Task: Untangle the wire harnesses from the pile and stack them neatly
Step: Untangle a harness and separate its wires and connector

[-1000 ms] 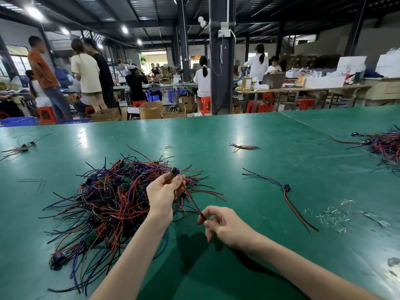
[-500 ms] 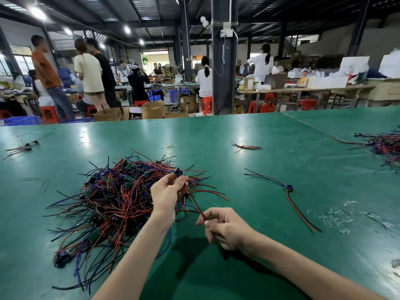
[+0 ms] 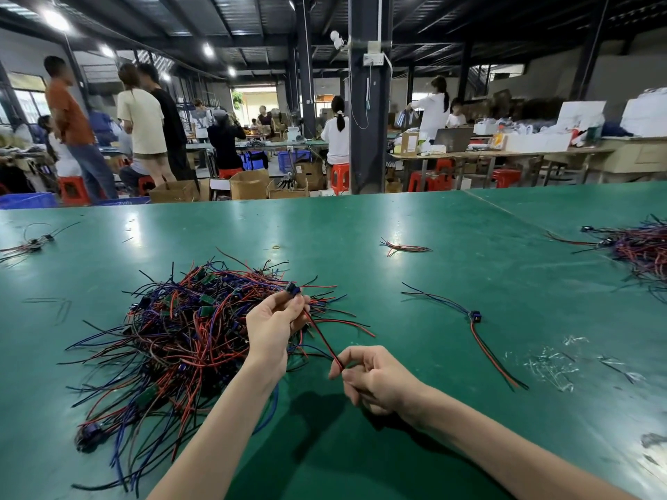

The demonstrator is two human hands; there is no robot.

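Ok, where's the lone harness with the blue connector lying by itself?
Head view, right of centre: the lone harness lies flat on the green table, right of the right hand, apart from the big pile.

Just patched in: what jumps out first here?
A big tangled pile of red, blue and black wires sits left of centre on the green table. At its right edge, the left hand pinches a blue connector and the right hand pinches its red wire lower down. One separated harness lies alone at right.
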